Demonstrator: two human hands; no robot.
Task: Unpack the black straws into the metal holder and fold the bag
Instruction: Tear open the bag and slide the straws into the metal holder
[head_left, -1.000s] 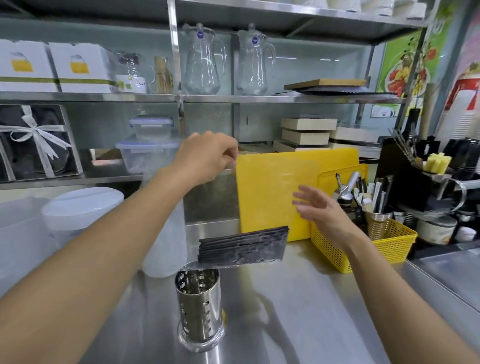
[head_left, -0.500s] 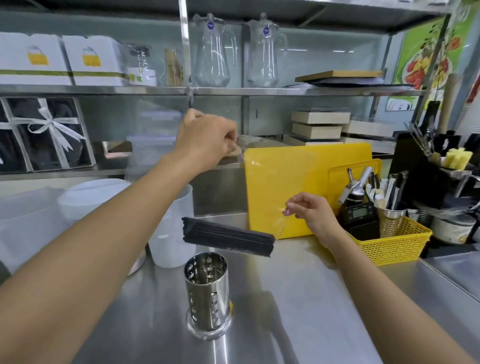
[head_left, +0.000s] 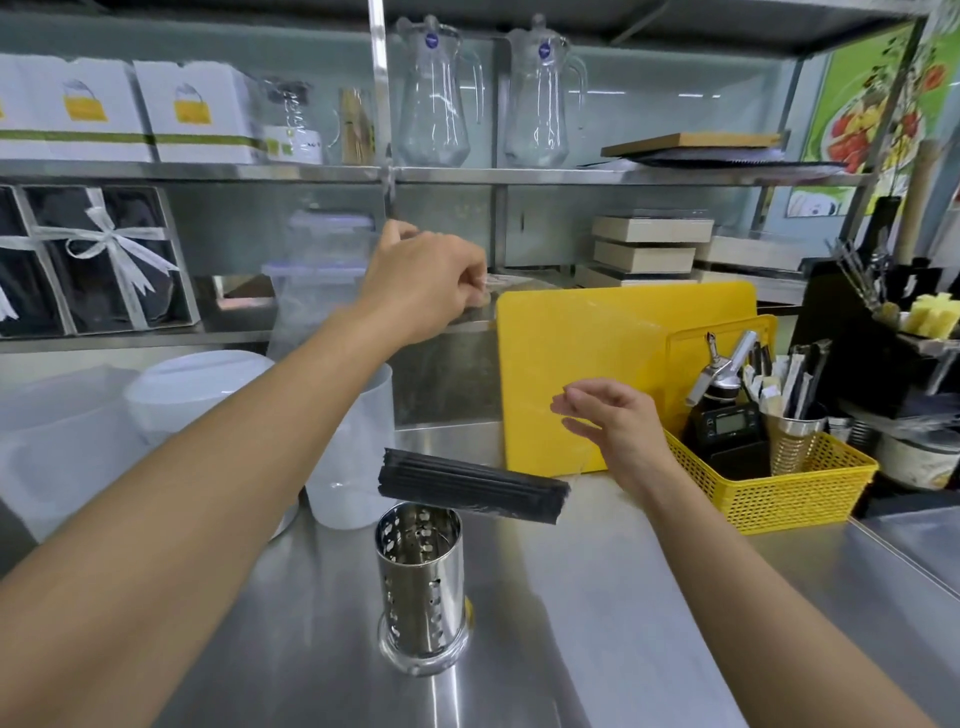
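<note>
A clear plastic bag hangs from my left hand, which pinches its top edge in front of the lower shelf. A bundle of black straws lies almost level in the bottom of the bag, its right end a little lower. It hovers just above the rim of the perforated metal holder, which stands upright on the steel counter. My right hand is at the bag's right side above the straws' right end, fingers loosely apart against the film.
A yellow cutting board leans behind the bag. To the right stands a yellow basket with utensils and a timer. A translucent jug and white tubs stand left of the holder. Shelves with glass pitchers are above.
The straw bundle has tipped from left end low to right end low, still above the holder. My right hand reached in, pinched the bag's side, and now has its fingers looser.
</note>
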